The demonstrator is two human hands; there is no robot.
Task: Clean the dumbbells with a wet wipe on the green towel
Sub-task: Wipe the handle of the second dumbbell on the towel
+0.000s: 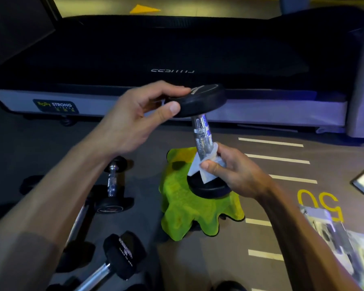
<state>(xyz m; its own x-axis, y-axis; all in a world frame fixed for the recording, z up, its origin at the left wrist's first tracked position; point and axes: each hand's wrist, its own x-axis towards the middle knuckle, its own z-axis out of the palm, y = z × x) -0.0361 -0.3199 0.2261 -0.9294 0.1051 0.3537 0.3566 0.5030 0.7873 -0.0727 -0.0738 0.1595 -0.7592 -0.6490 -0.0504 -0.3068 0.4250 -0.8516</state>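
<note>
A: Item one?
B: Round-headed dumbbell [202, 131], standing almost upright, tilted slightly, lower head on the green towel [189, 208]. Chrome knurled handle, black rubber heads.

A: Hands?
B: Left hand [139, 118] grips the upper head at its rim, thumb on the near edge, fingers curled over the top. Right hand [225, 166] pinches a white wet wipe [200, 166] round the lower part of the handle, thumb in front, fingers wrapped behind.

A: Towel?
B: Crumpled, spread on the grey floor, just in front of a treadmill [156, 66].

A: Other stock?
B: Small round dumbbell [112, 183] on the floor left of the towel; hex dumbbell [114, 259] nearer the camera. Packets [332, 234] at the right edge, contents unreadable. Yellow floor number [322, 204] and white stripes beside them.
</note>
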